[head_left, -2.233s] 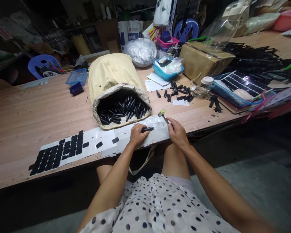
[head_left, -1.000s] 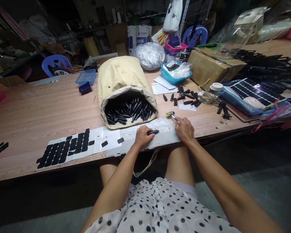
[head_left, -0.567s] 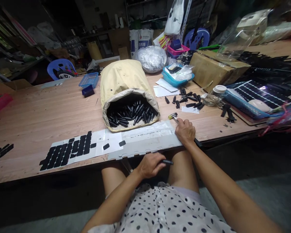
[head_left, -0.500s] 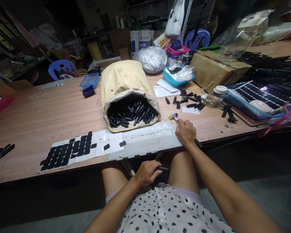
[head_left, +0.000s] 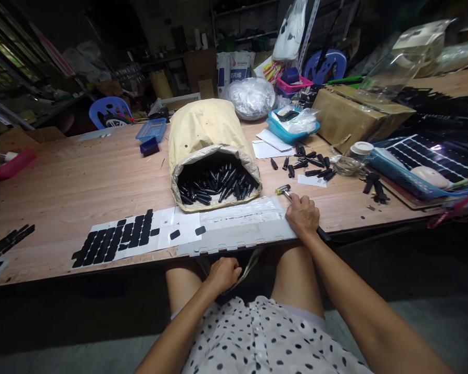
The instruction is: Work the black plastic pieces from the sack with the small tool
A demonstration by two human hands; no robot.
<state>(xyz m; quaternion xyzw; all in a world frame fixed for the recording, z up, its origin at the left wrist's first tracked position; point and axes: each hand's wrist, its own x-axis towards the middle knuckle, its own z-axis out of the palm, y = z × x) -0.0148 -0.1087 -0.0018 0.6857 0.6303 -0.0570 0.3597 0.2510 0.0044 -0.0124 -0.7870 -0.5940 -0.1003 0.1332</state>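
Note:
My right hand [head_left: 303,215] rests on the table's front edge, closed round a small hammer-like tool [head_left: 284,190] with a yellow-green head and a dark handle. My left hand [head_left: 222,274] hangs below the table edge, over my lap, next to a strap. Its fingers are curled, and whatever is in them is hidden. A pale flat strip [head_left: 237,236] with a clear plastic sleeve on it lies between the hands on the table. Behind it, a tan sack [head_left: 206,130] lies on its side, open towards me, full of small black cylindrical parts [head_left: 216,182].
A white sheet of black stickers [head_left: 117,240] lies at the left front. Loose black parts [head_left: 308,163], a glass jar [head_left: 351,160], a blue tray [head_left: 292,130], a cardboard box [head_left: 351,117] and a basket with a solar panel [head_left: 425,156] crowd the right. A red tray [head_left: 11,162] sits far left.
My left hand lifted a black part off the pale strip and dropped below the table edge to my lap, where the part is now out of sight. My right hand stayed put with the tool.

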